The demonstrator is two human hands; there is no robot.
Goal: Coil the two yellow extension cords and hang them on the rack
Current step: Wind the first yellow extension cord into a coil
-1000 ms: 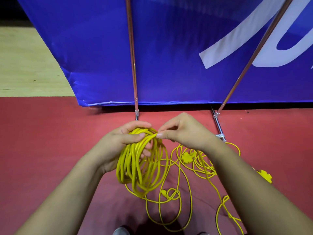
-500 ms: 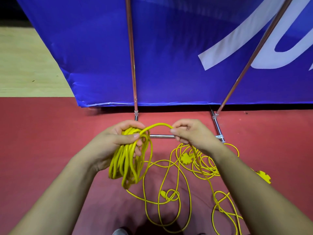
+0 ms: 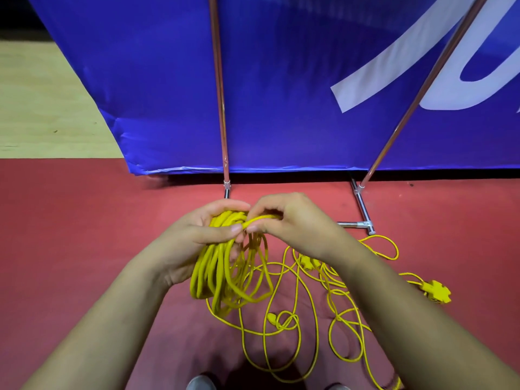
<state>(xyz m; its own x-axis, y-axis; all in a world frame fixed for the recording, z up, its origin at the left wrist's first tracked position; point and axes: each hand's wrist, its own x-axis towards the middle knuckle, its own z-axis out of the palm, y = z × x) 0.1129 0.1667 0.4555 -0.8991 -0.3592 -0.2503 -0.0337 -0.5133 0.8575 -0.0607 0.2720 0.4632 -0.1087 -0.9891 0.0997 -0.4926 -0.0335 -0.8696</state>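
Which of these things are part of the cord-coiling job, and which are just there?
Job:
- cord coil, held by left hand
- right hand laying on a strand
- loose cord on the floor
- socket block
- metal rack

Just there:
- blue banner
- shoes

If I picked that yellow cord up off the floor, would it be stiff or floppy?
Probably floppy: the loose cord lies in soft, wandering loops on the red floor. The coil in the left hand sags below the grip. The socket block would likely swing and drag its end down.
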